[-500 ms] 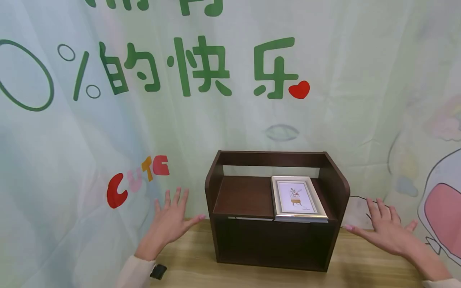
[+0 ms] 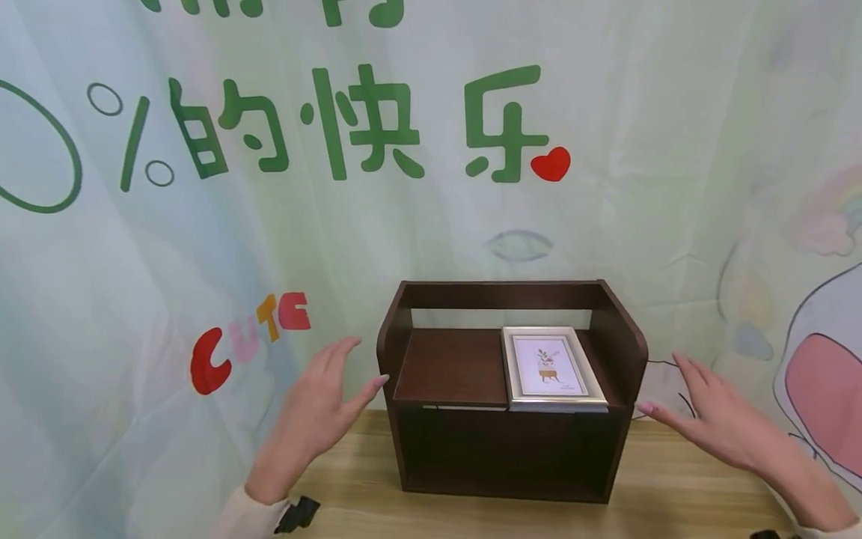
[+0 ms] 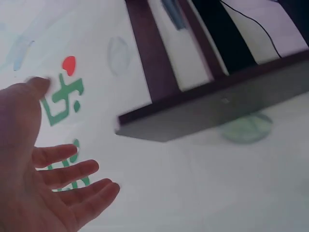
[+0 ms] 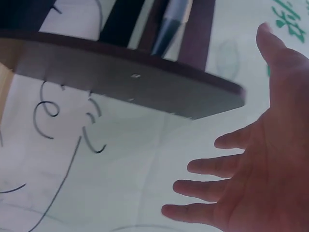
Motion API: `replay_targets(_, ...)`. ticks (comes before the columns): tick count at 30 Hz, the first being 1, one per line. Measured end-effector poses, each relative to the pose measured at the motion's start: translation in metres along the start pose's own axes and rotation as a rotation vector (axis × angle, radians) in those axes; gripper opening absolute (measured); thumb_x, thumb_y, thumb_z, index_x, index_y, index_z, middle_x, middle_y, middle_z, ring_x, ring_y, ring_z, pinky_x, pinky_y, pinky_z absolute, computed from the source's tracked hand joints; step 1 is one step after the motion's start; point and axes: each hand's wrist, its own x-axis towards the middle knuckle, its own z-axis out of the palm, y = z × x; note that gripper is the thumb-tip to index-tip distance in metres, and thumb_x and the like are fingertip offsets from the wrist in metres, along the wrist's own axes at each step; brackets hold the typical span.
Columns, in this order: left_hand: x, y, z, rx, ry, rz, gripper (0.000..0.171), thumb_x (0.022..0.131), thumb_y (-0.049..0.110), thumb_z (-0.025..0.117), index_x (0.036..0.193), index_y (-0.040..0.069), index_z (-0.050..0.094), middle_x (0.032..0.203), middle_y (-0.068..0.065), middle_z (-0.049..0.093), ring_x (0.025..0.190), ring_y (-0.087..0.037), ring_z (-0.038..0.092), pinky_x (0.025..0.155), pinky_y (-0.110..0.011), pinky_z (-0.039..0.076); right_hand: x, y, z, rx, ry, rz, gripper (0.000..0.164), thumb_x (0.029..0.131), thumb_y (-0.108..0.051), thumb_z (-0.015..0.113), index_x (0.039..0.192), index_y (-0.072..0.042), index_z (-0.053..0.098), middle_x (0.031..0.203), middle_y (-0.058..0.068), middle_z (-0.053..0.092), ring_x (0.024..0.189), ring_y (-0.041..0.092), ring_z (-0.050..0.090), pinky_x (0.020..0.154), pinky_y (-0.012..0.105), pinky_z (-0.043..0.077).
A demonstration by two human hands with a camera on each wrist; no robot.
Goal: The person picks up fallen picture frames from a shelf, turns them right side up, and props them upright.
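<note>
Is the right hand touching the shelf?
Apart: the right wrist view shows pale backdrop between the right hand and the shelf, with thumb and every finger clear of it.

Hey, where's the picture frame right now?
In the head view, the picture frame lies face up on the upper board of the dark brown shelf, right of centre, near the right side panel.

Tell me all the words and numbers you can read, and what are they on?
"0%的快乐", green, on the backdrop; zero partly cut off.
"CUTE", same backdrop.
Top green row: cut off, unreadable.
Framed picture on the brown shelf: print too small to read.
</note>
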Motion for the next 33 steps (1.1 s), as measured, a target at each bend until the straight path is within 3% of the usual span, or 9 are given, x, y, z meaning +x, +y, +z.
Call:
replay_targets(3, 0.004, 0.014, -0.003, -0.037, 0.068, 0.077, 0.061, 0.086, 0.031, 0.087, 0.133, 0.000, 0.064, 0.133, -0.018, 0.067, 0.123, -0.036, 0.065, 0.097, -0.052, 0.061, 0.000, -0.012, -0.009, 0.038, 0.017, -0.010, 0.110, 0.097, -0.061, 0.067, 0.162, 0.011, 0.017, 0.157, 0.045, 0.033, 0.137, 0.066, 0.037, 0.103, 0.081, 0.037)
replay_targets(6, 0.010, 0.027, -0.006, -0.094, 0.076, 0.096, 0.050, 0.087, 0.026, 0.087, 0.127, 0.003, 0.068, 0.130, -0.015, 0.066, 0.121, -0.033, 0.066, 0.096, -0.048, 0.061, 0.000, -0.023, -0.016, 0.067, 0.053, -0.018, 0.110, 0.096, -0.061, 0.069, 0.164, 0.008, 0.016, 0.157, 0.044, 0.034, 0.138, 0.065, 0.037, 0.104, 0.080, 0.037)
replay_targets(14, 0.028, 0.053, 0.002, -0.252, 0.007, 0.072, 0.029, 0.093, 0.021, 0.082, 0.116, 0.006, 0.073, 0.115, -0.010, 0.065, 0.090, -0.020, 0.076, 0.083, -0.037, 0.066, -0.001, -0.055, -0.029, 0.077, 0.199, -0.066, 0.099, 0.094, -0.057, 0.074, 0.160, 0.004, 0.033, 0.151, 0.037, 0.044, 0.132, 0.058, 0.047, 0.100, 0.078, 0.043)
replay_targets(21, 0.043, 0.069, 0.016, -0.316, -0.080, 0.047, 0.025, 0.096, 0.019, 0.078, 0.116, 0.004, 0.074, 0.111, -0.009, 0.066, 0.087, -0.019, 0.076, 0.082, -0.035, 0.066, 0.007, -0.078, -0.030, 0.062, 0.321, -0.168, 0.078, 0.093, -0.044, 0.080, 0.148, 0.004, 0.051, 0.136, 0.029, 0.058, 0.117, 0.047, 0.059, 0.089, 0.069, 0.054)
replay_targets(28, 0.060, 0.075, 0.033, -0.332, -0.198, 0.025, 0.035, 0.100, 0.023, 0.073, 0.128, 0.002, 0.070, 0.121, -0.013, 0.067, 0.098, -0.027, 0.075, 0.088, -0.041, 0.064, 0.018, -0.091, -0.025, 0.108, 0.249, -0.190, 0.077, 0.095, -0.040, 0.078, 0.148, 0.009, 0.049, 0.142, 0.033, 0.058, 0.118, 0.050, 0.064, 0.093, 0.066, 0.057)
replay_targets(33, 0.076, 0.077, 0.054, -0.275, -0.312, 0.010, 0.046, 0.105, 0.033, 0.065, 0.141, 0.005, 0.063, 0.141, -0.015, 0.065, 0.125, -0.032, 0.067, 0.106, -0.049, 0.057, 0.024, -0.096, -0.013, 0.115, 0.140, -0.137, 0.082, 0.098, -0.047, 0.073, 0.150, 0.011, 0.046, 0.148, 0.035, 0.055, 0.130, 0.052, 0.059, 0.102, 0.067, 0.053)
